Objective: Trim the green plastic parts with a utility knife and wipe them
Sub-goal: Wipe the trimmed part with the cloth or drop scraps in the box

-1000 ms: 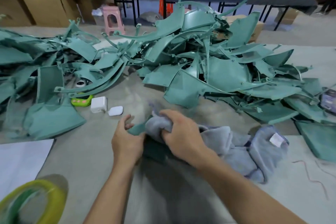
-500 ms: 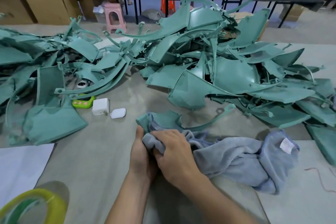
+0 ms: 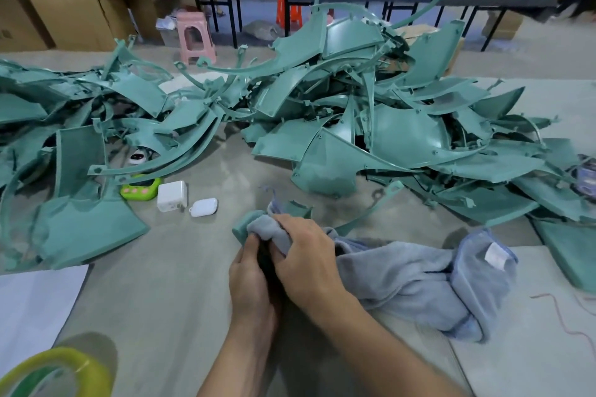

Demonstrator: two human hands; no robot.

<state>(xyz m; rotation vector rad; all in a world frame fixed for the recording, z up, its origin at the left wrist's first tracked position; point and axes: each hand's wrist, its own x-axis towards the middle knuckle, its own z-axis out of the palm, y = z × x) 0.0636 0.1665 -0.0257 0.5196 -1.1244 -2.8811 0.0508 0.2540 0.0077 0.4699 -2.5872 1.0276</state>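
Green part [image 3: 242, 225] in left grip [image 3: 250, 271], right grip [image 3: 306, 263] holding cloth [image 3: 412, 280] atop

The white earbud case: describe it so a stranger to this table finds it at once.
Start at the left heap of green plastic parts on the grey table. By its near right edge lie three small items in a row: a lime-green gadget, a square white charger, then the earbud case. It is the rightmost and smallest, rounded like a pebble.
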